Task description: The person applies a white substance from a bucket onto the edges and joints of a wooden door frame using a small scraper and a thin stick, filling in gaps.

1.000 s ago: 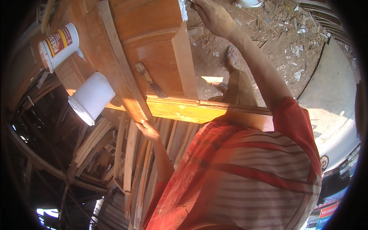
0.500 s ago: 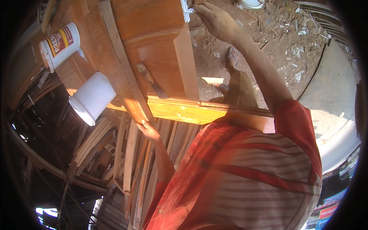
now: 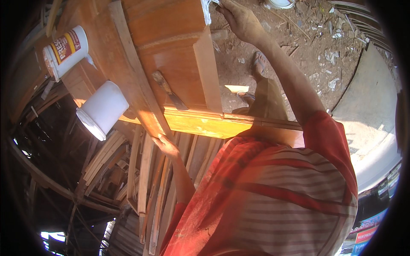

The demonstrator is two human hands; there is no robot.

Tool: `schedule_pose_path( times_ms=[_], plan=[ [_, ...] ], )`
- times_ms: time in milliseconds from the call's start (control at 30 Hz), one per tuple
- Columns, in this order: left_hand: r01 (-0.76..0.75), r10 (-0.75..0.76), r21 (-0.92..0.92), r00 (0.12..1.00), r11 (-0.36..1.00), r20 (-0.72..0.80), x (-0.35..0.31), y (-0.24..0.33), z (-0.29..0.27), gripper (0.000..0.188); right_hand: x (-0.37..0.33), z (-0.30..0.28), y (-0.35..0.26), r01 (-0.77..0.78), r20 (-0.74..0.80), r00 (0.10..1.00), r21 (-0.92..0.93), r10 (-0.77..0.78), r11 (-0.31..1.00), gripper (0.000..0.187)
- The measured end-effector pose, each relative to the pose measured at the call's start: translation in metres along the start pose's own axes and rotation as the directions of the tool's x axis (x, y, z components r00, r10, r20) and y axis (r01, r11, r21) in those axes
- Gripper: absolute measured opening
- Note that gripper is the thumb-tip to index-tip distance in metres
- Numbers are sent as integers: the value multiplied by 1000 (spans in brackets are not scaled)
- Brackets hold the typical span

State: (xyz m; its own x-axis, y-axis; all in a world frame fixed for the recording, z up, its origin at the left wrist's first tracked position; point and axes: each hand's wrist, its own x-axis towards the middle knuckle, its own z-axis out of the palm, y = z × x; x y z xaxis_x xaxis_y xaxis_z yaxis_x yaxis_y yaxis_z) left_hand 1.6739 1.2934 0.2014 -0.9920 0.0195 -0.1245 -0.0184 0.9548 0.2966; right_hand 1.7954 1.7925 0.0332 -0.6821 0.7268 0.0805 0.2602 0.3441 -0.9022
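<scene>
My right hand [image 3: 244, 23] is at the upper middle, fingers bent round a crumpled white cloth or sheet [image 3: 207, 12]. The white material lies against the far right edge of an orange-brown wooden panel [image 3: 164, 51]; its kind is unclear. My left hand [image 3: 167, 147] is closed at the near end of a long wooden plank [image 3: 139, 72] lying along the panel, with its fingertips against the wood. Between the plank and the panel's right edge lies a scraper [image 3: 170, 90] with a worn handle and flat blade, touched by neither hand.
A white tub with a red-yellow label [image 3: 66, 51] and a plain white tub [image 3: 103, 110] stand left of the plank. Several timber strips [image 3: 145, 179] lean below the panel. Another white bucket [image 3: 279, 3] sits on the littered dirt ground [image 3: 307, 55]. A person's sandalled foot [image 3: 259, 63] shows there.
My right hand has shifted slightly up and to the right along the panel's edge, the white material still in its fingers. My left hand, the scraper and the tubs look unmoved.
</scene>
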Motion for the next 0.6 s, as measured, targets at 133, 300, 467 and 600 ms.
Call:
schedule_pose_path(
  times_ms=[133,300,467,600],
  plan=[
    [17,-17,26,1000,1000,2,1,-1,-1,72,11,1,1,68,-78,995,4,-68,998,30],
    [3,-3,29,1000,1000,-1,-2,5,1,71,-12,-6,-2,94,38,995,-57,-91,994,29],
    [44,-44,29,999,999,-10,3,-9,1,72,9,-13,-9,45,-75,996,46,-42,998,30],
    [21,-20,61,1000,998,-18,3,0,3,73,10,-9,-9,89,32,996,-16,-88,996,35]
  ],
)
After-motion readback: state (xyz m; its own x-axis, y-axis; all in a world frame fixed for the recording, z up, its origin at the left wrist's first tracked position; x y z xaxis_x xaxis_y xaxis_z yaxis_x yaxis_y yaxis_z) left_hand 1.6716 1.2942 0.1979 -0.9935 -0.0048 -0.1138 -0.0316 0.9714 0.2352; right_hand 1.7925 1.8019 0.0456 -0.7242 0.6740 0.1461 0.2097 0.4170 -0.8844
